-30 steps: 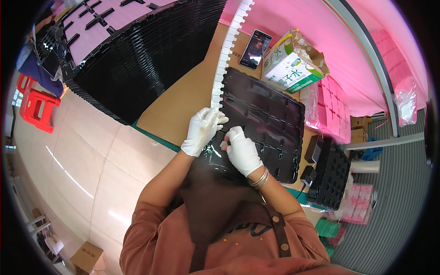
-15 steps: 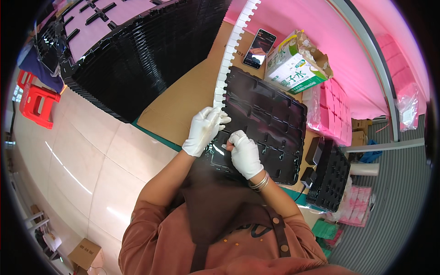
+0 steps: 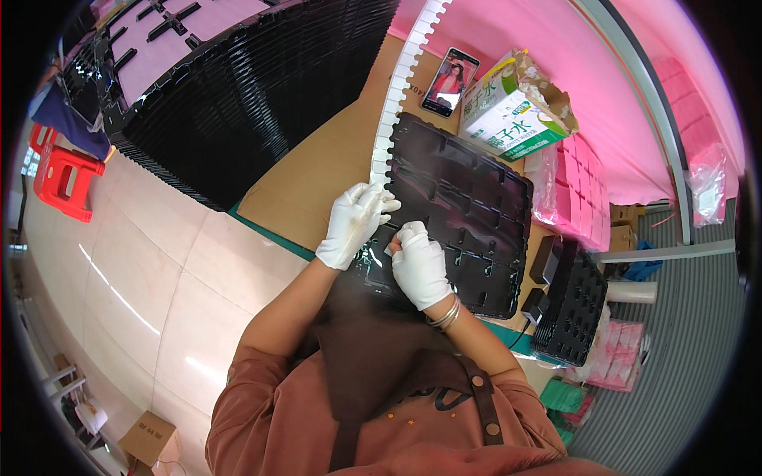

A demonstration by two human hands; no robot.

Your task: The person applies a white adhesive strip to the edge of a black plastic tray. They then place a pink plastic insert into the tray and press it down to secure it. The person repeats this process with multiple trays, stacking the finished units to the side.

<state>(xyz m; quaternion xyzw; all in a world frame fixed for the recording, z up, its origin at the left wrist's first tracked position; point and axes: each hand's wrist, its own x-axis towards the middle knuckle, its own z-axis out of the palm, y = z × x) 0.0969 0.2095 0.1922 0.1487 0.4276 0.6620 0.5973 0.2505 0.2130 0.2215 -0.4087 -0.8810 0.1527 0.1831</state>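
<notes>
A long white strip with a notched right edge [image 3: 391, 103] runs from the far edge of the bench down to my left hand [image 3: 352, 226]. That hand wears a white glove, and its fingers are closed round the strip's near end. Just to its right, my gloved right hand [image 3: 421, 268] is curled over the near part of a black moulded plastic tray [image 3: 484, 202]. Its thumb and fingers are pinched together. A tiny pale bit shows at the fingertips, too small to name. The two hands are close but apart.
A tall stack of black trays [image 3: 214, 111] stands at the left on brown cardboard [image 3: 309, 159]. Behind the tray are a phone [image 3: 450, 82] and an open carton [image 3: 508, 111]. Pink blocks [image 3: 579, 194], a black box and a smaller black tray [image 3: 570, 305] flank it at the right.
My right hand has shifted slightly left, toward my left hand, still pinched. The left hand and the strip stay nearly in place. The picture on the phone has changed.
</notes>
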